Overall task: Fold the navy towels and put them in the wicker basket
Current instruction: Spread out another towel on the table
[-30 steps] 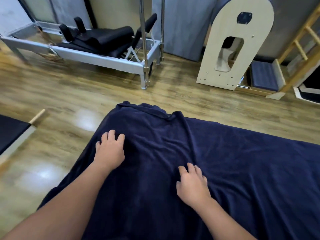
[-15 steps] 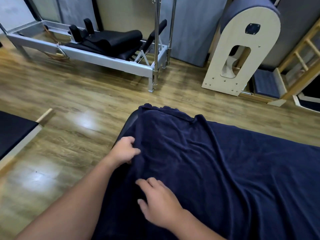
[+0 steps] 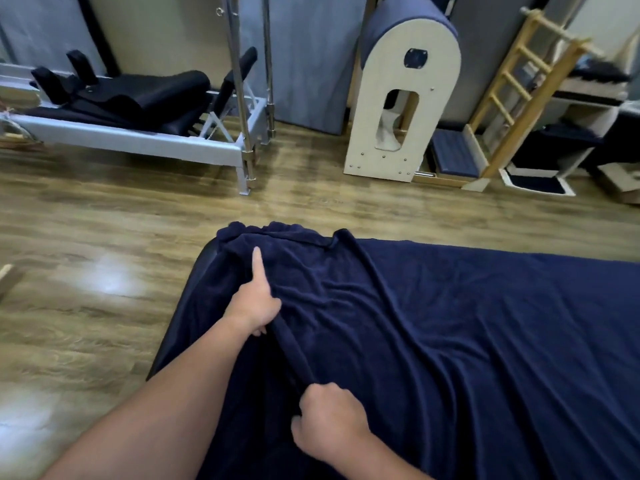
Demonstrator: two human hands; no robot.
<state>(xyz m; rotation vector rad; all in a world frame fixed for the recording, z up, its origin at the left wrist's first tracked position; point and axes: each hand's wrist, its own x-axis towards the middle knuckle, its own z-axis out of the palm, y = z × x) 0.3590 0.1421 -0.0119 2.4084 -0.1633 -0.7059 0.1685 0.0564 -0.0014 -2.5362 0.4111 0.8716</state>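
Your left hand pinches a raised ridge of the navy towel: the index finger lies straight along the cloth, pointing toward the far left corner of the padded surface, while the thumb and the remaining fingers curl round the fold. Your right hand, nearer to you, has its fingers curled closed over the near end of the same ridge, gripping the cloth; the fingertips themselves are hidden beneath the knuckles. The ridge runs as a dark rolled crease between the two hands, from the left hand down to the right.

The navy towel is spread open and covers almost the whole padded surface, wrinkled in long diagonal folds. Its far left corner is bunched at the far left corner of the surface, and its left edge hangs partly over the left edge, where a strip of black upholstery shows. The towel runs on past the right and near borders of the view. Both bare forearms enter from the near edge.

Beyond the far edge lies a wood-plank floor. Standing on it along the wall, from left to right, are a Pilates reformer with a grey metal frame and black pads, a ladder barrel with pale wooden sides and a blue padded top, and a wooden ladder frame.
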